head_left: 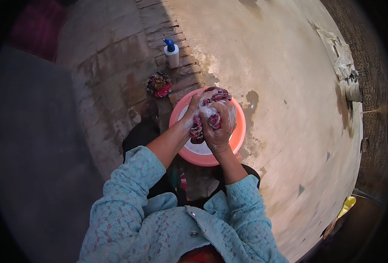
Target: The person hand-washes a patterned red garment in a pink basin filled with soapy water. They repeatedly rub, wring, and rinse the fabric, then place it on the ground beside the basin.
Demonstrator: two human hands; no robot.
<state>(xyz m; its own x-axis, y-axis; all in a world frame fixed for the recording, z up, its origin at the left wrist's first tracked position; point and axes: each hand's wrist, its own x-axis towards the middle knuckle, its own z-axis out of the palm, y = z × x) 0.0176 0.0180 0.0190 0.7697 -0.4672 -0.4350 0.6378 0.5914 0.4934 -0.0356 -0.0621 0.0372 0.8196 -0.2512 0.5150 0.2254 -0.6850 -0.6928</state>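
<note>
Above a pink plastic basin (181,151) holding whitish, sudsy water, a wet, dark cloth with red and pale patterning (218,94) is bunched up. My left hand (193,113) grips it from the left, its fingers mostly hidden by suds and fabric. Curled round another part of the same cloth, my right hand (220,129) is closed, with a twist of fabric poking out at its thumb side. White lather coats both hands and the cloth between them. Folds hang down beside my left wrist, over the basin.
Beyond the basin, a white pump bottle with a blue top (171,55) stands on the brick strip (187,65). A crumpled multicoloured cloth (160,84) lies nearer, left of it. Wet patches mark the concrete floor (290,109). Pale plastic sheeting (340,57) lies along the far right edge.
</note>
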